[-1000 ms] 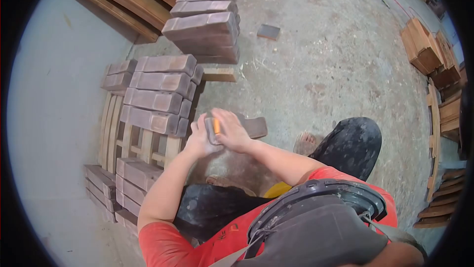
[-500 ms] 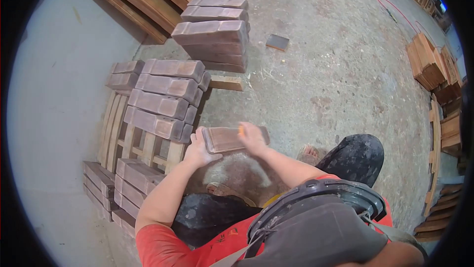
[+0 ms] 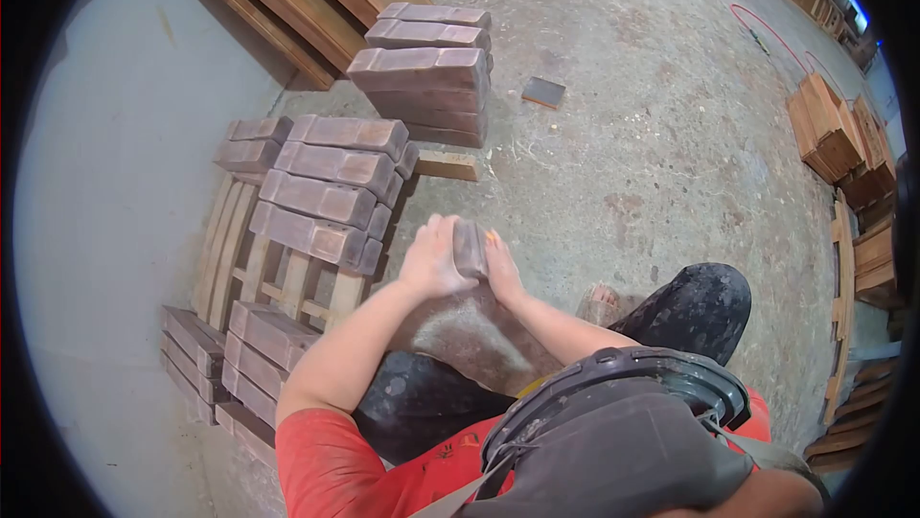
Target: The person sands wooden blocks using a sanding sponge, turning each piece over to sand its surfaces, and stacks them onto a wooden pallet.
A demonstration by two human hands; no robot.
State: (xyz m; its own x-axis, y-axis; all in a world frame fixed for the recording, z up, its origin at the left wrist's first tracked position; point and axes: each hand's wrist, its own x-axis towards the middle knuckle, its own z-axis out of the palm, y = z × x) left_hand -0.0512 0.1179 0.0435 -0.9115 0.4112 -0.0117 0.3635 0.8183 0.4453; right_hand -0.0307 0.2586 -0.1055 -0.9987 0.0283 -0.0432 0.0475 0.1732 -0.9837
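Between my two hands, a brown wooden block [image 3: 469, 248] stands end-on above the floor in front of my knees. My left hand [image 3: 433, 259] grips its left side, fingers over the far edge and thumb along the near side. My right hand [image 3: 502, 271] presses against the right side. A small orange bit shows at the right fingertips, too small to name. Similar dusty wooden blocks [image 3: 319, 194] are stacked on a pallet [image 3: 292, 274] to the left of my hands.
Another stack of blocks [image 3: 422, 77] stands farther ahead, near a light wood batten [image 3: 448, 166]. A flat dark pad [image 3: 543, 92] lies on the concrete floor [image 3: 623, 135]. Wooden panels [image 3: 287, 0] lean on the wall. Wooden boxes [image 3: 824, 130] stand at right.
The block has turned from lying lengthwise across my view to end-on. My right hand has moved from its top face to its right side; my left hand has shifted right.
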